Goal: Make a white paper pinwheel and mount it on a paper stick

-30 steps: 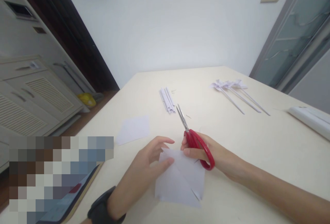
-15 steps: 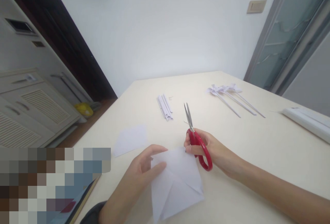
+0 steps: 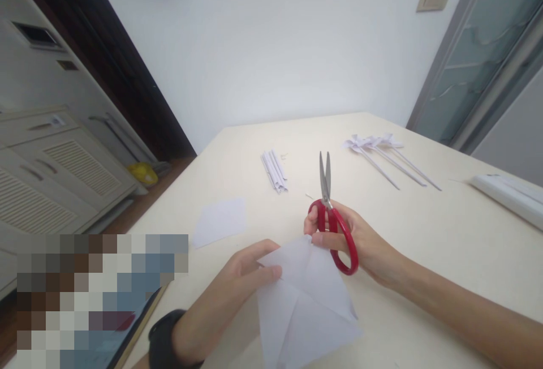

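A square sheet of white paper point(image 3: 311, 307), with diagonal creases and slits running in from its corners, is held up near the table's front. My left hand point(image 3: 250, 278) pinches its upper left corner between thumb and fingers. My right hand point(image 3: 343, 233) grips the upper corner of the same sheet while also holding red-handled scissors point(image 3: 345, 244). The scissors' blades point away from me, slightly apart, and are off the paper. Behind my left hand a second white sheet point(image 3: 221, 221) lies flat on the table.
On the cream table point(image 3: 237, 142) lies a bundle of rolled paper sticks point(image 3: 274, 171) with small scraps beside it. Several paper pinwheels point(image 3: 373, 145) on sticks lie at the back right. A long white package point(image 3: 509, 193) is at the right edge. A blurred patch covers the lower left.
The paper has turned and shifted a little to the right, its top corner now between my right fingers. The scissors have moved slightly right with that hand. The camera view has shifted.
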`<state>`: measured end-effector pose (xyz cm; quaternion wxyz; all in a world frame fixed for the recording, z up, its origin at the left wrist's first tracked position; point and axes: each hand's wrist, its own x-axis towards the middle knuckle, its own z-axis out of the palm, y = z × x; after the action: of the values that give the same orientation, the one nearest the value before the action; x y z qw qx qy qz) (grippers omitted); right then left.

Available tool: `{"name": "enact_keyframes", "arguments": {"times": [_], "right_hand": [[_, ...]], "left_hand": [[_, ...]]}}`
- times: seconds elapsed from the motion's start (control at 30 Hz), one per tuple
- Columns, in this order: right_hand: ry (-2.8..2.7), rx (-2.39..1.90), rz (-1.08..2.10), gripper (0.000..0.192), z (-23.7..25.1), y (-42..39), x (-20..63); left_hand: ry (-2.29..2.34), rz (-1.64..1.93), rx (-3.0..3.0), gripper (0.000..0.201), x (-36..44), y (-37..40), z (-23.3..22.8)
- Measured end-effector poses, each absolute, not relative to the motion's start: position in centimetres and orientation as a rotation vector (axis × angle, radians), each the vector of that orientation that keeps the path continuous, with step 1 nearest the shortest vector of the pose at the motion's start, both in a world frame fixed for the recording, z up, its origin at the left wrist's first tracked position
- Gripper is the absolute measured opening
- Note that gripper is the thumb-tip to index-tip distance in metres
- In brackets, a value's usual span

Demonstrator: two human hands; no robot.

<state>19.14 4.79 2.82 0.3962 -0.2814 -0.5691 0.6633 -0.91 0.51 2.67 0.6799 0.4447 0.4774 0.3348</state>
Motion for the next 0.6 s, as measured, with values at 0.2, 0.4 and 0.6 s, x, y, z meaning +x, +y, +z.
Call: {"name": "enact_keyframes", "arguments": {"times": [0.2, 0.4, 0.6], "right_hand": [[-1.430, -0.641, 1.721, 0.021, 2.99, 4.53, 19.01], [-1.436, -0.615, 1.706, 0.022, 2.60, 4.72, 18.88], [-1.464, -0.673, 1.709, 0.020, 2.74, 4.70, 18.90]], "left_hand": [[0.913, 0.724, 0.894, 0.005, -1.11, 0.43, 2.42], [0.937, 0.719, 0.912, 0.004, -1.29, 0.42, 2.02], [0.964, 0.676, 1.097, 0.010, -0.84, 0.42, 2.10]]}}
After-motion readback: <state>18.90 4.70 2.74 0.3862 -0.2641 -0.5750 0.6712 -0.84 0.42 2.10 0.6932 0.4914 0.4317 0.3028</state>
